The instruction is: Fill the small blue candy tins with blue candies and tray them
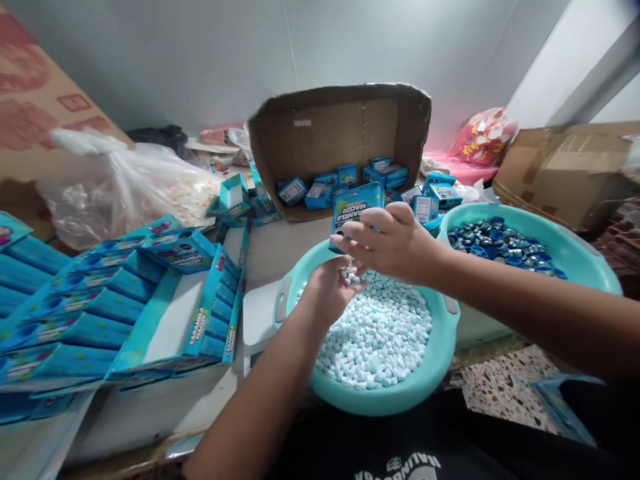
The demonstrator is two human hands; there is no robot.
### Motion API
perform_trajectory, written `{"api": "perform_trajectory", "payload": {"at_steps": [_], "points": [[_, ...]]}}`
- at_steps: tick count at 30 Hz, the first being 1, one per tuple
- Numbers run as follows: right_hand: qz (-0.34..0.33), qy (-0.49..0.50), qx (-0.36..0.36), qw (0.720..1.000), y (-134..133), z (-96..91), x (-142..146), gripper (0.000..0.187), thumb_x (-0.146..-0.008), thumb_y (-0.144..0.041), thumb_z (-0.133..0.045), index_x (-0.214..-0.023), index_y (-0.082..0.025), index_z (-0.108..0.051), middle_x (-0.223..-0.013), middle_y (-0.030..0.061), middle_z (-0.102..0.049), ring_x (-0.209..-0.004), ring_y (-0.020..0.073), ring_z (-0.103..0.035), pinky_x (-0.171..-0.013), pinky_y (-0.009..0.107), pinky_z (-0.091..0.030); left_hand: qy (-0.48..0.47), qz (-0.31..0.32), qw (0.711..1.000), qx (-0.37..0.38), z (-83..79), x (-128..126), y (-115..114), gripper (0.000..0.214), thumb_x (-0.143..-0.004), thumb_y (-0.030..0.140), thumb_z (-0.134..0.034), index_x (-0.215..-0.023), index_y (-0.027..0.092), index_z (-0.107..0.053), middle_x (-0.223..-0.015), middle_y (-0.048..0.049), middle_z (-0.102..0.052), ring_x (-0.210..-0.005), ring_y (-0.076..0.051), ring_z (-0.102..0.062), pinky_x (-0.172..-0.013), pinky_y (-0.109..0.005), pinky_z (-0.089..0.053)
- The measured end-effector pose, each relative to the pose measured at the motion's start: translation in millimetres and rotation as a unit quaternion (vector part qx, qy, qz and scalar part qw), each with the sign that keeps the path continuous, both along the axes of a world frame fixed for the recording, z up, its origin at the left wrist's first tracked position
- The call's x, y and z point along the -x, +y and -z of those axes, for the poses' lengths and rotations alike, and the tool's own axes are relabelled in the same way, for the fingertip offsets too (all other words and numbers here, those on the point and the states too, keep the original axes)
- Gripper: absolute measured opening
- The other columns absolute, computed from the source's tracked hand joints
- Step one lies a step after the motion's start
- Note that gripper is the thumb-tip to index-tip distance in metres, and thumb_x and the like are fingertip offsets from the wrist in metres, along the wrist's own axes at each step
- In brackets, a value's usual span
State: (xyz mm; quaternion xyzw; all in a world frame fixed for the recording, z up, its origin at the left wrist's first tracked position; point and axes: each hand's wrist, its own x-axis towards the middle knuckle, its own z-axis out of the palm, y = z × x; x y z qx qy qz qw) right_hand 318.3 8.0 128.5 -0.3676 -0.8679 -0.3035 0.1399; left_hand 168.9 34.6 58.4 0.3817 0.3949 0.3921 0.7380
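My left hand (327, 290) is cupped over a teal tub (383, 403) filled with small white candies (375, 343). A few candies (349, 273) lie in its curled fingers. Just above and to the right, my right hand (393, 240) hovers with its fingers apart, close to the left fingertips. Directly behind the right fingers is a blue "Caramelo Macizo" box (357, 202). Whether those fingers touch the box cannot be seen. The right palm and thumb are mostly hidden.
At left, a blue display carton (185, 313) adjoins rows of blue boxes (95, 303). An open cardboard box (340, 123) at the back holds small blue boxes. A second teal tub (590, 257) contains blue and silver lids (500, 243). A clear bag (130, 180) sits at back left.
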Motion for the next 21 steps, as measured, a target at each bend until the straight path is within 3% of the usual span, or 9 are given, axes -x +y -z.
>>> {"api": "perform_trajectory", "payload": {"at_steps": [2,4,6,7,10,14,16,18,21], "points": [[0.048,0.055,0.002,0.997,-4.3,-0.4,0.8,0.032,-0.101,-0.018,-0.044,-0.125,-0.029,-0.064,-0.117,0.0033,-0.066,-0.107,0.0243,-0.052,-0.085,0.043,-0.036,0.055,0.008,0.997,-0.054,3.7,11.5,-2.2,0.048,-0.083,0.030,-0.066,-0.129,0.020,-0.058,-0.137,-0.0145,-0.062,-0.140,-0.037,-0.046,-0.116,-0.061,-0.035],[0.080,0.123,0.041,0.988,-8.5,-4.2,1.7,0.034,-0.096,-0.019,-0.052,-0.128,-0.026,-0.064,-0.117,0.0071,-0.065,-0.107,0.0273,-0.053,-0.088,0.045,-0.037,0.124,-0.034,0.981,-0.148,3.3,26.1,-4.4,0.086,-0.075,0.032,-0.080,-0.150,0.027,-0.038,-0.162,-0.0122,-0.035,-0.154,-0.036,-0.020,-0.124,-0.059,-0.017],[0.080,0.182,0.089,0.976,-10.8,-9.2,3.3,0.037,-0.092,-0.021,-0.060,-0.128,-0.023,-0.064,-0.117,0.0098,-0.064,-0.108,0.0290,-0.054,-0.091,0.046,-0.039,0.229,-0.050,0.935,-0.268,-1.4,40.5,-6.4,0.115,-0.068,0.038,-0.088,-0.159,0.031,-0.017,-0.170,-0.0112,-0.013,-0.156,-0.037,-0.004,-0.125,-0.060,-0.010],[0.069,0.205,0.113,0.970,-10.8,-11.3,4.8,0.037,-0.091,-0.022,-0.062,-0.128,-0.022,-0.065,-0.117,0.0106,-0.064,-0.107,0.0293,-0.055,-0.092,0.046,-0.040,0.264,-0.041,0.911,-0.315,-5.0,46.8,-7.4,0.120,-0.068,0.042,-0.088,-0.160,0.031,-0.012,-0.169,-0.0123,-0.012,-0.156,-0.038,-0.006,-0.124,-0.061,-0.012],[-0.012,0.252,0.196,0.948,-6.5,-12.8,13.5,0.040,-0.088,-0.023,-0.067,-0.127,-0.021,-0.066,-0.115,0.0103,-0.065,-0.106,0.0276,-0.057,-0.093,0.045,-0.045,0.215,0.005,0.905,-0.368,-18.0,61.1,-11.0,0.106,-0.075,0.043,-0.084,-0.158,0.031,-0.019,-0.159,-0.0120,-0.039,-0.148,-0.033,-0.035,-0.120,-0.052,-0.032],[-0.095,0.373,0.294,0.875,3.3,2.3,30.7,0.063,-0.084,-0.024,-0.071,-0.144,-0.023,-0.052,-0.125,0.0093,-0.064,-0.112,0.0244,-0.060,-0.093,0.040,-0.051,0.178,-0.009,0.925,-0.337,-32.9,84.5,-19.1,0.054,-0.077,0.035,-0.082,-0.127,0.022,-0.063,-0.118,-0.0078,-0.070,-0.110,-0.026,-0.067,-0.097,-0.033,-0.053],[-0.070,0.453,0.342,0.820,6.9,17.3,35.9,0.075,-0.083,-0.030,-0.073,-0.151,-0.022,-0.042,-0.129,0.0112,-0.062,-0.112,0.0239,-0.061,-0.086,0.038,-0.055,0.234,-0.062,0.915,-0.323,-35.2,104.2,-22.8,0.043,-0.076,0.033,-0.083,-0.115,0.020,-0.069,-0.106,-0.0063,-0.073,-0.098,-0.023,-0.069,-0.090,-0.029,-0.055],[-0.031,0.478,0.394,0.784,8.9,35.1,37.1,0.072,-0.086,-0.037,-0.071,-0.150,-0.022,-0.042,-0.129,0.0133,-0.062,-0.111,0.0244,-0.062,-0.083,0.038,-0.058,0.290,-0.153,0.884,-0.332,-32.2,127.3,-23.5,0.046,-0.075,0.033,-0.083,-0.116,0.021,-0.068,-0.106,-0.0053,-0.072,-0.096,-0.022,-0.069,-0.090,-0.030,-0.055],[-0.009,0.369,0.467,0.803,7.5,61.6,34.3,0.056,-0.090,-0.042,-0.066,-0.140,-0.021,-0.054,-0.132,0.0156,-0.062,-0.117,0.0292,-0.062,-0.097,0.048,-0.054,0.356,-0.268,0.830,-0.335,-18.0,158.1,-19.4,0.049,-0.077,0.032,-0.081,-0.121,0.021,-0.064,-0.112,-0.0052,-0.070,-0.103,-0.024,-0.067,-0.100,-0.039,-0.052]]}}
